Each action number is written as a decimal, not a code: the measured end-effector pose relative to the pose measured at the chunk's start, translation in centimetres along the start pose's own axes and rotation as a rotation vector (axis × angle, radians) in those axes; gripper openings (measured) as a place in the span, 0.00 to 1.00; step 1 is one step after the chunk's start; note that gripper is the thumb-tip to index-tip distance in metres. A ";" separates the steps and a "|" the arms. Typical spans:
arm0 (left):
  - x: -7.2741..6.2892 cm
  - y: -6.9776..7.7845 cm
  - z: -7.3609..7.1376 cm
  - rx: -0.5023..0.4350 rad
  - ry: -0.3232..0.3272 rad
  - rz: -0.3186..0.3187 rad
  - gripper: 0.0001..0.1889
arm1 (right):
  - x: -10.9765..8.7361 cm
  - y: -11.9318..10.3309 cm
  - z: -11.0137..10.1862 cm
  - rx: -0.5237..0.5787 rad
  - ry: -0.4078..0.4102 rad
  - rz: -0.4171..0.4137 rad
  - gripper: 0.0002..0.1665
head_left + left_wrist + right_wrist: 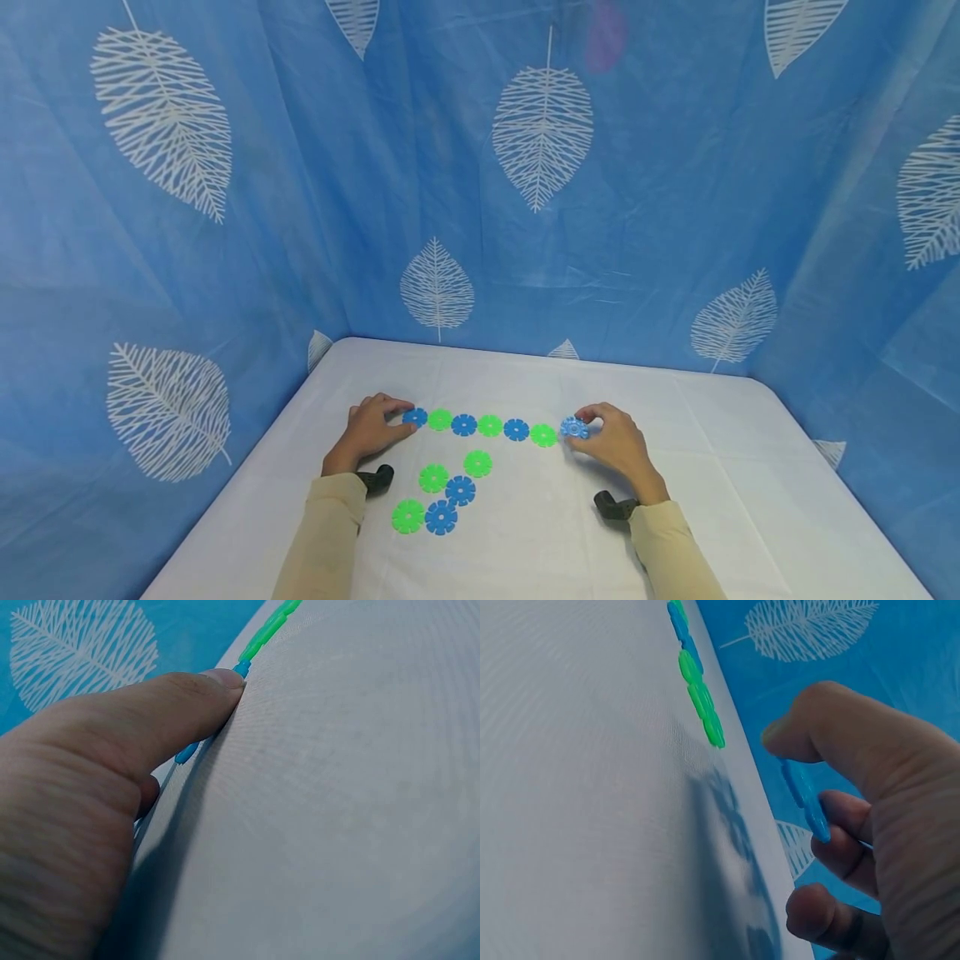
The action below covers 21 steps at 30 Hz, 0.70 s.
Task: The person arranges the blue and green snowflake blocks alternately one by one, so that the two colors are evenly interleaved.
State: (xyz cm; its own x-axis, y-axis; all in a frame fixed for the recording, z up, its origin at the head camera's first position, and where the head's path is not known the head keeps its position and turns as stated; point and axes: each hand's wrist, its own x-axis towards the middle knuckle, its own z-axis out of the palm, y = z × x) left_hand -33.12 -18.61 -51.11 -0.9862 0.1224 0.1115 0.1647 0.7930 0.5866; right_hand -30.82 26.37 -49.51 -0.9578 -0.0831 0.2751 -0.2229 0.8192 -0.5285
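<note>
A row of notched plastic discs, blue and green by turns, runs across the white table. At its left end my left hand (367, 432) holds a blue disc (416, 417) by its edges between thumb and forefinger. The left wrist view has the thumb (202, 694) against that disc, low at the cloth. My right hand (617, 440) pinches another blue disc (574, 427), just right of the row's last green disc (543, 435). In the right wrist view this blue disc (804, 799) is tilted and raised, its shadow on the cloth below. Whether the row's discs interlock, I cannot tell.
Nearer the front lie three loose green discs, one of them at the lower left (408, 517), and two blue discs, the upper one (461, 490) touching or overlapping the lower. Blue leaf-patterned curtains (540, 250) stand behind and beside the white table (540, 533).
</note>
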 end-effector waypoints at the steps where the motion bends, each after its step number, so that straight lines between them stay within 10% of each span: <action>1: 0.0 0.0 0.0 0.001 -0.001 -0.001 0.22 | 0.0 0.1 0.0 -0.005 -0.012 0.008 0.23; 21: 0.0 -0.2 0.1 0.004 -0.005 -0.012 0.23 | -0.3 0.9 0.6 0.040 -0.106 0.027 0.24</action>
State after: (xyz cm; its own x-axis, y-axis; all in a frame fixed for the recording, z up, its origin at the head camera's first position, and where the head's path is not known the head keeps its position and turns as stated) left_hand -33.17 -18.72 -51.29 -0.9882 0.1160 0.1005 0.1530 0.7970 0.5843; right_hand -30.81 26.78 -50.54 -0.9770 -0.1222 0.1748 -0.2013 0.7988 -0.5669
